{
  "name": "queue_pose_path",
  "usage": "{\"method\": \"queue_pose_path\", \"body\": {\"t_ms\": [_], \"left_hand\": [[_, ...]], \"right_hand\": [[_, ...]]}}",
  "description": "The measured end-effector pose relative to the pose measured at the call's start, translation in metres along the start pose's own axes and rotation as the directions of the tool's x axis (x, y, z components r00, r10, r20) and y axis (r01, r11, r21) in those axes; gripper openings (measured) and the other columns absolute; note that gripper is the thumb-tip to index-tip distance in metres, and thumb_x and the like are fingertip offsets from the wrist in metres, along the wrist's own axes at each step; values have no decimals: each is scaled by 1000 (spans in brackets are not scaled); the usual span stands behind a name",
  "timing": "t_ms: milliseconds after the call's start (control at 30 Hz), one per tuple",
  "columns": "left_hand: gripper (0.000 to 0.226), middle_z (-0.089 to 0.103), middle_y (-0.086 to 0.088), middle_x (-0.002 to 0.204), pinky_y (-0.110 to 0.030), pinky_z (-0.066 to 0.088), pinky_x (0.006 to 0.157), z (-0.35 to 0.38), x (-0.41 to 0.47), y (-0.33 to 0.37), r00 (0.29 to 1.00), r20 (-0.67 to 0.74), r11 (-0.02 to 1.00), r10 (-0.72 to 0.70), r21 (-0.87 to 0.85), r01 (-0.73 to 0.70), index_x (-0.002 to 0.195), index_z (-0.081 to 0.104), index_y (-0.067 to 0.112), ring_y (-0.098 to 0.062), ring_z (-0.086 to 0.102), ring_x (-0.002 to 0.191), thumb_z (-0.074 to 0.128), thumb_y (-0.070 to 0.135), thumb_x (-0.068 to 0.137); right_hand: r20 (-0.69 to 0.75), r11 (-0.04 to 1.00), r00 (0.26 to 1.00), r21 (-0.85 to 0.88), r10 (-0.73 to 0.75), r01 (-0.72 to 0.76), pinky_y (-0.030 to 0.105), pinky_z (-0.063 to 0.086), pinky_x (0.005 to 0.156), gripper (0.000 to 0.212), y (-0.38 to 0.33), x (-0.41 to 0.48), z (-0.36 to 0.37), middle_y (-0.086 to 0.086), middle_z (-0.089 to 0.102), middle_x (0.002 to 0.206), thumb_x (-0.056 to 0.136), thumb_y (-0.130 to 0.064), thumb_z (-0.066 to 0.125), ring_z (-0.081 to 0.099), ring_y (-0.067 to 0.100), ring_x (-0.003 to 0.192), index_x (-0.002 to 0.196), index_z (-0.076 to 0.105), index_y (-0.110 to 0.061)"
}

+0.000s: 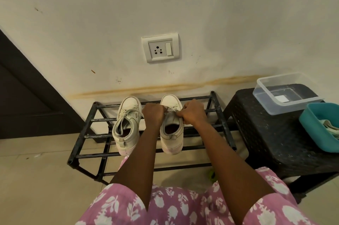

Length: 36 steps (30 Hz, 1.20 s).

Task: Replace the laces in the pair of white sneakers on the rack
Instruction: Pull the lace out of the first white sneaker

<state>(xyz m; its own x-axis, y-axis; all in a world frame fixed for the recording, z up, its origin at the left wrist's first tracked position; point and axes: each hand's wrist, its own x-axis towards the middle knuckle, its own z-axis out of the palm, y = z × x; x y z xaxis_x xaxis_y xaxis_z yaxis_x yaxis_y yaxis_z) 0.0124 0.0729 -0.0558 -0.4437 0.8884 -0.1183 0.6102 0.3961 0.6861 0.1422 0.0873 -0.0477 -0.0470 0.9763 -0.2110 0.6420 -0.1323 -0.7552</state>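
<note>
The left hand (153,114) and right hand (193,113) pinch laces (170,109).

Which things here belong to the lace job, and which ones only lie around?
Job: left sneaker, right sneaker, its laces, left hand, right hand, rack, teal tub with what may be spare laces.
Lying about: clear container, black stool, wall socket.

Between the left hand (153,114) and right hand (192,113), the sneaker (171,133) is matt, scuffed off-white cloth with woven laces (169,109), on a dull black metal rack (88,120); right of the right hand, a rough dark plastic stool (266,133) bears a glossy clear tub (271,103) and a smooth teal tub (311,129).
</note>
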Motion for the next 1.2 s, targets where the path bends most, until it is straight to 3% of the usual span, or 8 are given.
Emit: {"method": "queue_pose_path", "body": {"t_ms": [100, 200, 400, 567, 667, 767, 1000, 1200], "left_hand": [[27, 67, -11, 111, -27, 44, 75, -2, -3, -6, 1000, -6, 993, -3, 120, 4, 115, 65, 9, -22, 61, 98, 50, 17, 95], [30, 66, -6, 115, -27, 46, 89, -7, -3, -10, 999, -12, 988, -30, 152, 31, 118, 64, 16, -21, 59, 110, 56, 29, 93], [31, 65, -10, 114, -29, 46, 84, -17, 10, -21, 996, -41, 931, -83, 354, 92, 117, 63, 10, -26, 60, 109, 57, 28, 93], [25, 64, -16, 101, -29, 44, 69, -13, 13, -23, 995, -44, 975, -88, 199, 95, 106, 63, -6, -33, 61, 103, 53, 9, 88], [35, 62, -19, 116, -32, 45, 84, -7, 8, -10, 998, -34, 988, 61, 145, -55, 118, 60, -2, -31, 57, 111, 52, 4, 84], [31, 63, -13, 122, -31, 42, 99, 2, 9, 2, 963, 100, 952, 251, 154, -264, 115, 67, 6, -26, 56, 114, 52, 6, 87], [22, 70, -16, 107, -24, 43, 82, 3, 23, 8, 919, 241, 902, 312, 229, -366, 104, 71, 2, -25, 63, 102, 64, 13, 87], [26, 64, -19, 112, -33, 44, 82, 10, 26, 15, 897, 321, 779, 303, 458, -428, 109, 66, 0, -31, 59, 102, 56, 18, 93]], "right_hand": [[15, 1000, 1000, -10, -8, 8, 33, 57, 64, 26, -1, -2, -1, 18, 69, 88, 76, -22, 76, 69, 27, 80, 85, 69, 2], [11, 1000, 1000, -14, -8, 8, 35, 57, 65, 25, -1, -2, -3, 19, 69, 88, 76, -22, 77, 69, 28, 81, 82, 68, 1], [4, 1000, 1000, -15, 3, -3, 26, 54, 58, 32, 0, -1, -5, 17, 70, 84, 76, -25, 77, 66, 23, 72, 57, 53, -15], [33, 1000, 999, -8, 1, 0, 37, 59, 70, 25, 0, 0, -5, 18, 70, 89, 77, -25, 77, 69, 27, 81, 78, 66, -2], [44, 999, 999, -45, -19, 21, 33, 58, 67, 25, -1, 0, -6, 17, 70, 89, 78, -25, 75, 69, 27, 82, 67, 60, -9], [40, 998, 999, -57, -37, 40, 35, 59, 70, 25, -1, 0, -5, 17, 70, 89, 79, -24, 74, 69, 27, 82, 82, 68, 0], [56, 975, 995, -202, -87, 97, 31, 54, 71, 31, -1, 0, 2, 13, 68, 97, 80, -24, 71, 66, 24, 86, 101, 68, -2], [46, 950, 995, -297, -90, 100, 25, 44, 66, 39, 2, -4, 10, 16, 63, 108, 82, -24, 69, 63, 27, 94, 113, 61, -2]]}}
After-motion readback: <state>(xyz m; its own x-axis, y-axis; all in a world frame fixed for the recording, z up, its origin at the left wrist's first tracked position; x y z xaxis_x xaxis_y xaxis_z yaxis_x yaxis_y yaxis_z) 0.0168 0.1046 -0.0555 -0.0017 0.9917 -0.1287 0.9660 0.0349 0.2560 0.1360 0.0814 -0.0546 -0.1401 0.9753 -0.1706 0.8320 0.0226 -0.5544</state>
